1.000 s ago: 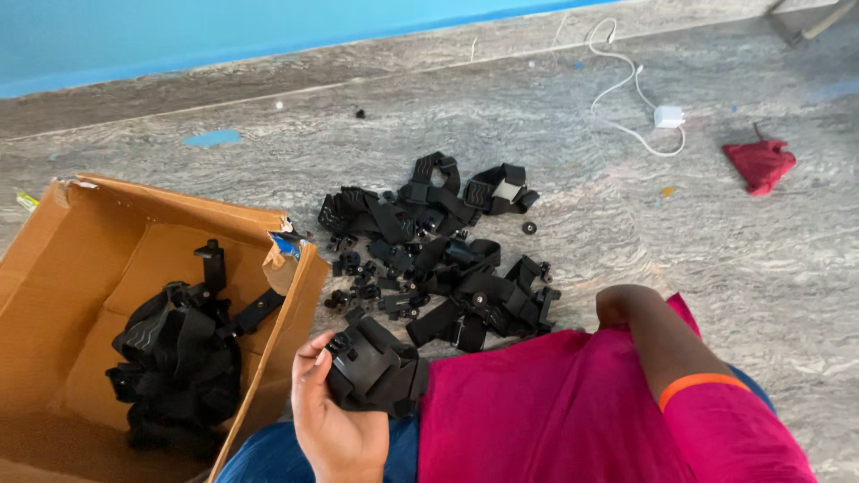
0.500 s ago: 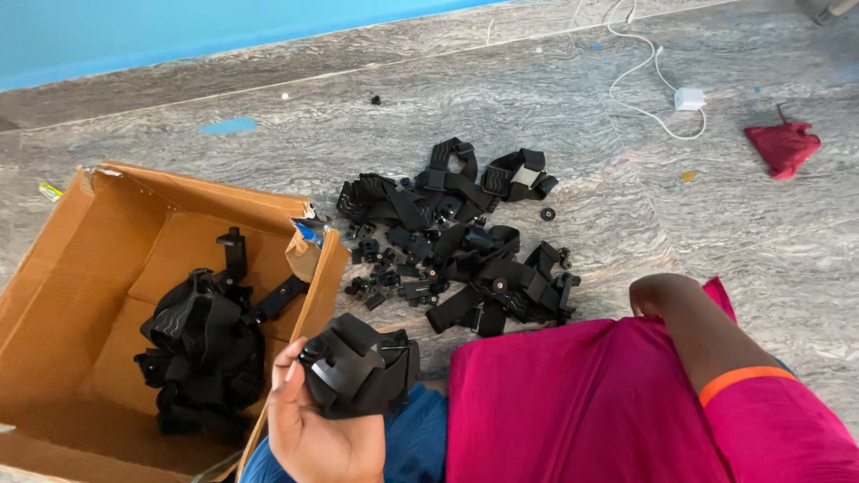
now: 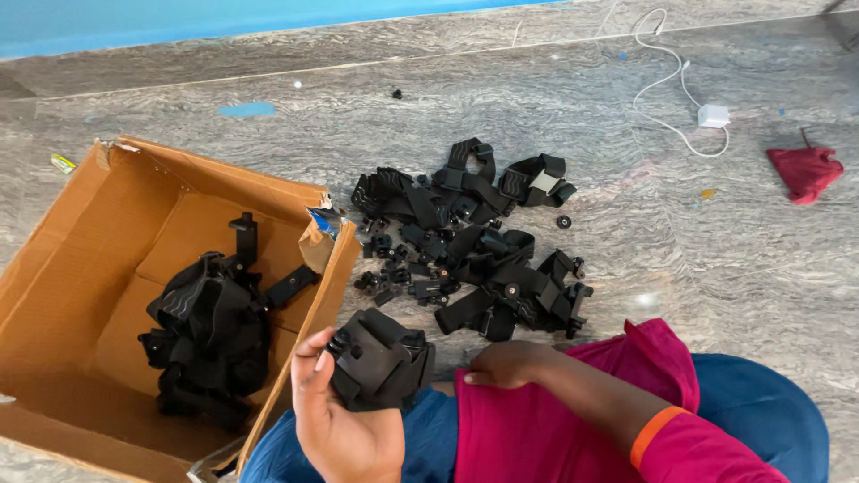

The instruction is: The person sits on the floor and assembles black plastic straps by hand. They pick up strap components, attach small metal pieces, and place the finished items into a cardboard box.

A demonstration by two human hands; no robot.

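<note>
Grey stone floor (image 3: 734, 268), streaked like marble, filled most of what I could see, with a blue wall (image 3: 179, 18) running along its far edge. On the floor at the person's left stood a big brown cardboard box (image 3: 80, 241), open at the top and torn at one corner. Inside it lay a heap of black straps (image 3: 210, 335), pushed toward the near right side of the box.

Just to the right of the box, on the bare floor, was a loose pile of black straps and small mounts (image 3: 474, 241), spread out and tangled. The person sat close behind this pile, in a pink top (image 3: 555, 420) and blue trousers (image 3: 761, 394).

The left hand (image 3: 340, 420) was closed around a folded black strap with a mount (image 3: 380, 358), thumb on its left side and fingers underneath, so it had a firm hold of it. The strap was over the person's lap, just beside the near right wall of the box and near the pile. The right hand (image 3: 506, 362) lay on the pink cloth with the fingers bent loosely; it held nothing, and its fingertips were near the strap but I could not tell if they touched it.

Farther away, to the right, a white charger with its cable (image 3: 711, 114) and a small red cloth (image 3: 805, 170) lay on the floor, well apart from the pile.
</note>
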